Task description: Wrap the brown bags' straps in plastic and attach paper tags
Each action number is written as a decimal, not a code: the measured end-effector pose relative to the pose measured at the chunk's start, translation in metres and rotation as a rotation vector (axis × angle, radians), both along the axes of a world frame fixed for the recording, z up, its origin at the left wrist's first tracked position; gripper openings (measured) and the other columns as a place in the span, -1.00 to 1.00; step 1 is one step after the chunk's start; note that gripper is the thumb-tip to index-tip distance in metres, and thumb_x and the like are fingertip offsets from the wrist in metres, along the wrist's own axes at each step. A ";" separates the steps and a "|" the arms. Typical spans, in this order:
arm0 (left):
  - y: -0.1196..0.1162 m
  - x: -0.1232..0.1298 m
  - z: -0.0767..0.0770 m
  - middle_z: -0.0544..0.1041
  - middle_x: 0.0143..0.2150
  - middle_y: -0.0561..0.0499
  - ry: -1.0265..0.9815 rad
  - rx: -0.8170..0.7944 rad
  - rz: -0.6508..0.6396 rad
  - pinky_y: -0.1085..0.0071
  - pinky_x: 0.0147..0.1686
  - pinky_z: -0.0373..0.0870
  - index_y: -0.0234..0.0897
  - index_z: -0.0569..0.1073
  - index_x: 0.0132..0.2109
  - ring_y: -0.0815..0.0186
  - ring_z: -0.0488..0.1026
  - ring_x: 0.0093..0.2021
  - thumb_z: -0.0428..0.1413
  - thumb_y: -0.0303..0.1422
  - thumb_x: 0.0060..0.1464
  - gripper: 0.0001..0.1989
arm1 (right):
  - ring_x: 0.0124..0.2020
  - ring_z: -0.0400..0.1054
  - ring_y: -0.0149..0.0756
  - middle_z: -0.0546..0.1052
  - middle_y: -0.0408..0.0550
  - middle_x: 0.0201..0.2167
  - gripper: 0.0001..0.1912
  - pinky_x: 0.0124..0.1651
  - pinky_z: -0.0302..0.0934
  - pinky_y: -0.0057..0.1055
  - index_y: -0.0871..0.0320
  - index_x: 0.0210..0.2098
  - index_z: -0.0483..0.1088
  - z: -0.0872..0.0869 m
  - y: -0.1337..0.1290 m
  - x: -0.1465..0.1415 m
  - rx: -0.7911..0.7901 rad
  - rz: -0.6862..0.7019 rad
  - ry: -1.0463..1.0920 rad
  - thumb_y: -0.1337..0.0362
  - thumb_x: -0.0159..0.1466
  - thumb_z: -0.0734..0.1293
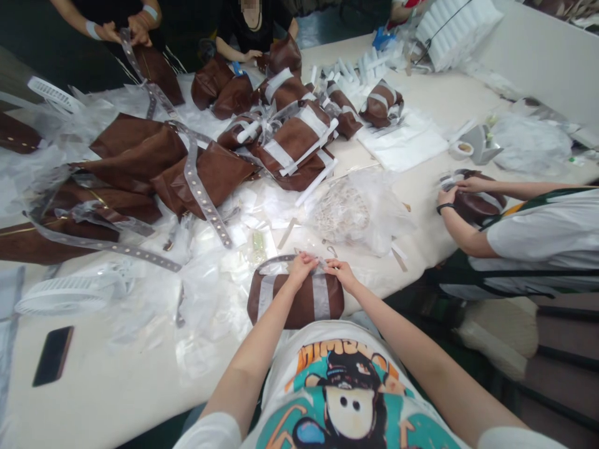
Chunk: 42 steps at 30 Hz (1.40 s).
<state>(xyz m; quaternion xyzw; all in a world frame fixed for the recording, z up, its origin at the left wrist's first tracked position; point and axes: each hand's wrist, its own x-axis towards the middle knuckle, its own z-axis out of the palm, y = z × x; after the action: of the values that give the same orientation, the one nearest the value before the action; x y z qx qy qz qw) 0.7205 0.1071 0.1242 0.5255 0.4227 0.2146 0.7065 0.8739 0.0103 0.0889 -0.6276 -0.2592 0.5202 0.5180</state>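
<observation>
Left hand point(304, 265) and right hand point(340, 272) pinch clear wrap point(321, 264) at one brown bag point(304, 307); one phone point(53, 355) lies on the pale bench point(131, 386), four co-workers point(538, 234) around.

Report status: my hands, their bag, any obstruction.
Left hand and right hand at translucent wrapping. Brown bag below, at edge of table. Plastic bag beyond, apparently not blocking.

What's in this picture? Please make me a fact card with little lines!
In front: brown leather-look bag with two pale grey bands, at the pale table's near edge
Left hand: pinching translucent plastic wrapping at the bag's top
Right hand: pinching the same wrapping
Beyond: clear crinkled plastic bag, heap of brown bags
Left side: black rectangular phone, white plastic fan
Right side: another person's hands on a brown bag
</observation>
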 end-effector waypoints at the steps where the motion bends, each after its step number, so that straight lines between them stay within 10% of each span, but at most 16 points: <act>1: -0.001 0.002 -0.001 0.60 -0.36 -0.02 0.040 0.040 -0.011 0.25 -0.21 0.52 -0.25 0.36 -0.23 0.24 0.56 -0.33 0.30 -0.20 -0.03 -0.66 | -0.01 0.44 -0.01 0.63 -0.06 -0.13 -0.76 0.24 0.14 -0.08 0.04 -0.53 0.61 0.000 0.000 0.000 0.000 -0.003 0.012 0.06 -0.12 0.58; 23: -0.024 0.015 -0.009 0.43 -0.05 -0.17 0.519 0.574 -0.247 -0.09 0.20 0.20 -0.24 0.56 -0.38 -0.09 0.25 0.14 0.27 -0.32 0.00 -0.91 | -0.01 0.44 -0.07 0.59 0.00 -0.05 -0.61 0.19 0.24 -0.09 0.08 -0.27 0.52 -0.013 -0.018 -0.001 0.027 -0.104 0.044 0.08 -0.06 0.54; 31: -0.010 -0.001 -0.011 0.37 0.19 -0.21 0.357 0.466 -0.120 0.23 0.00 0.46 -0.28 0.33 0.23 0.20 0.45 -0.01 0.21 -0.46 0.01 -0.39 | 0.05 0.40 -0.05 0.60 -0.01 -0.14 -0.80 0.29 0.09 -0.07 0.08 -0.43 0.54 -0.019 -0.014 -0.001 0.042 -0.110 -0.061 0.10 0.02 0.48; 42: 0.013 0.008 -0.009 0.64 -0.16 -0.07 0.388 0.570 -0.564 0.27 0.04 0.44 -0.24 0.57 -0.08 0.17 0.55 -0.12 0.25 -0.47 -0.02 -0.71 | -0.03 0.46 -0.10 0.59 -0.01 -0.09 -0.48 0.17 0.27 -0.10 0.10 -0.18 0.50 -0.025 -0.010 -0.003 -0.024 -0.222 0.088 0.26 -0.17 0.55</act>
<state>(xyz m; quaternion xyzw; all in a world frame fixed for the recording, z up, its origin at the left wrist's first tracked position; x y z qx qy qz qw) 0.7286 0.1204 0.1157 0.8245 0.3114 0.0190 0.4721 0.8713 0.0004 0.0644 -0.6353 -0.1588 0.4895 0.5758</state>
